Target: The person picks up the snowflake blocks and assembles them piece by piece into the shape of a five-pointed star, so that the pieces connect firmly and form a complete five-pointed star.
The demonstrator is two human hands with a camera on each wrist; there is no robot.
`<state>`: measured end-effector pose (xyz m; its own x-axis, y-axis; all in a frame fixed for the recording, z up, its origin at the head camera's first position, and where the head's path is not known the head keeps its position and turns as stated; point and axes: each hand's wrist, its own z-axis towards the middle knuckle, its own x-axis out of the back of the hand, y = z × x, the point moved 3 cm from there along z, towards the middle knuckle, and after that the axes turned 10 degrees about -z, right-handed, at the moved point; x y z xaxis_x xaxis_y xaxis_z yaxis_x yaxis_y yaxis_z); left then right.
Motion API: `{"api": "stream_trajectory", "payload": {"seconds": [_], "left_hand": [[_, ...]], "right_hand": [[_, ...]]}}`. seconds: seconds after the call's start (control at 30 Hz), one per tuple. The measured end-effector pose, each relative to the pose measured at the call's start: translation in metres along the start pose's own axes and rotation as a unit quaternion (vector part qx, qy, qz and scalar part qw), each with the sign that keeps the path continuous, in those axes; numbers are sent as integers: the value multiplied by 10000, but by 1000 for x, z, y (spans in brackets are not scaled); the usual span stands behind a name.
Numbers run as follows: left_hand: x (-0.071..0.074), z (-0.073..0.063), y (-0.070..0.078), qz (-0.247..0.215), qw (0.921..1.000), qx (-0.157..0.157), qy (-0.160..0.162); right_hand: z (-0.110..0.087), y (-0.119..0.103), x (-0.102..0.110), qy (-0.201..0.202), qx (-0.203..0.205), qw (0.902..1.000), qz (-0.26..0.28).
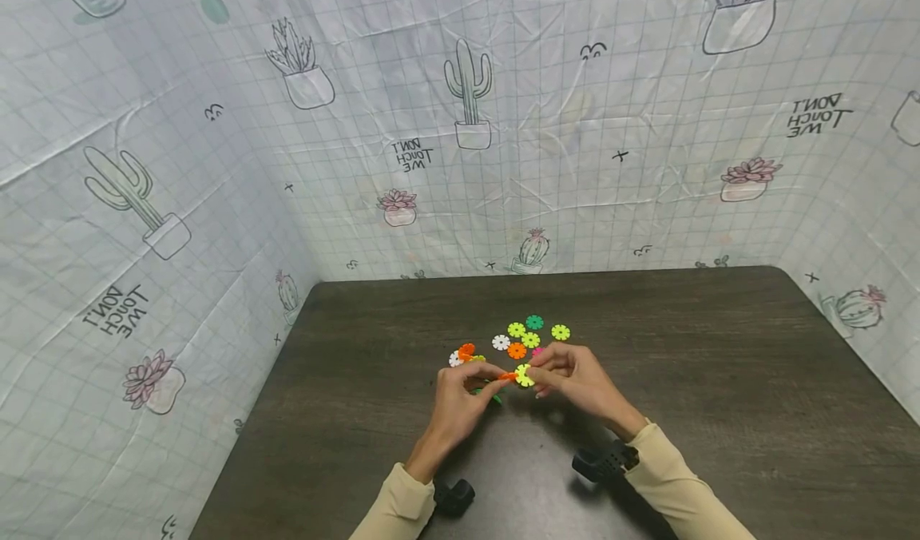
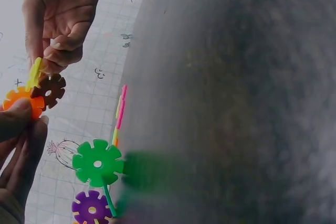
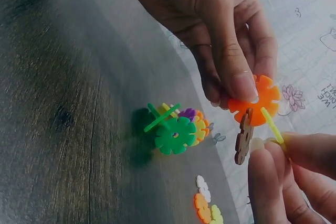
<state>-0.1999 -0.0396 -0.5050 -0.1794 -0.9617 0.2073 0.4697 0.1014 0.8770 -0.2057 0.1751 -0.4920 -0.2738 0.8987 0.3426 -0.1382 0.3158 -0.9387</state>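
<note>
Between thumb and fingers, my left hand [image 1: 458, 404] pinches an orange notched disc [image 3: 261, 99]. A brown notched disc [image 2: 51, 91] is joined to the orange one and stands at an angle to it. My right hand [image 1: 575, 380] pinches a yellow-green notched disc [image 1: 524, 375], whose edge meets the orange disc's rim; how deep it sits in a slot I cannot tell. Both hands are raised over the table, close together. Beside the left hand, a cluster of joined discs stands on the table, with a green disc [image 3: 175, 135] and a purple disc [image 2: 91, 208] among them.
Loose discs lie beyond the hands on the dark wooden table [image 1: 683, 348], among them a white disc [image 1: 501, 343], an orange disc [image 1: 517, 351] and a dark green disc [image 1: 534, 322]. A cactus-print cloth [image 1: 546, 188] hangs behind and at the sides.
</note>
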Motion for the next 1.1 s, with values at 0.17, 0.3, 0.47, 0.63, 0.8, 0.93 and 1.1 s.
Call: {"api": "stream_trajectory", "payload": {"seconds": [0.17,0.3,0.47,0.63,0.8,0.93,1.1], "left_hand": [[-1,-3,1,3,9998,-211,-19],[-1,-6,0,30,9994,-332,-5],[0,-8,-1,14,9987,-516,18],[2,-11,2,46,9975,-709,-55],[0,-15,5,212,9968,-746,-209],[-1,-15,9,589,9969,-504,-93],[-1,-16,8,557,9983,152,-37]], "right_hand": [[-3,1,-1,-174,10,9998,82],[-6,2,-2,-257,37,9996,89],[-7,4,-6,-254,-41,9993,266],[-9,9,-12,-369,-78,9986,361],[-11,11,-17,-449,-114,9975,532],[-10,10,-18,-441,-156,9976,520],[-7,13,-15,-426,-166,9989,142]]}}
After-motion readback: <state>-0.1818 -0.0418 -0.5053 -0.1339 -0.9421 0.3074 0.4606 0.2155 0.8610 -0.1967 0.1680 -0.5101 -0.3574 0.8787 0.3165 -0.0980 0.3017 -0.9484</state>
